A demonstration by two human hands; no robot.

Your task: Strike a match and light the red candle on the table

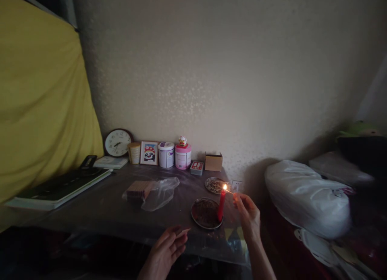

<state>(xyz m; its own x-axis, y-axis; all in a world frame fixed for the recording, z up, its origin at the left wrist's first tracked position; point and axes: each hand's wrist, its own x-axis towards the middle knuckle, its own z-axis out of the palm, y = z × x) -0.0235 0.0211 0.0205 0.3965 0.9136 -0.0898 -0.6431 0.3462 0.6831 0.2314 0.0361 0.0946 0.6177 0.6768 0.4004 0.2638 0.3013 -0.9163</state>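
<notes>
My right hand (pixel 248 215) pinches a thin matchstick (pixel 229 191) whose tip meets the flame (pixel 224 187) at the top of a red candle (pixel 221 206). The candle stands nearly upright, leaning a little, at the right side of a round dark metal plate (pixel 196 219). Lower down, in front of the table edge, my left hand (pixel 167 247) is closed around a small flat tan box, seemingly a matchbox (pixel 183 232); most of it is hidden by the fingers. Behind the candle, a second round plate (pixel 208 190) holds many thin sticks that look like matches.
On the table, a plastic-wrapped block of small boxes (pixel 139 189) lies left of the plates. Along the wall stand a clock (pixel 117 143), framed panda picture (pixel 149 153), tins (pixel 166 155), card box (pixel 197 168) and small carton (pixel 213 162). White bags (pixel 305 195) sit at right.
</notes>
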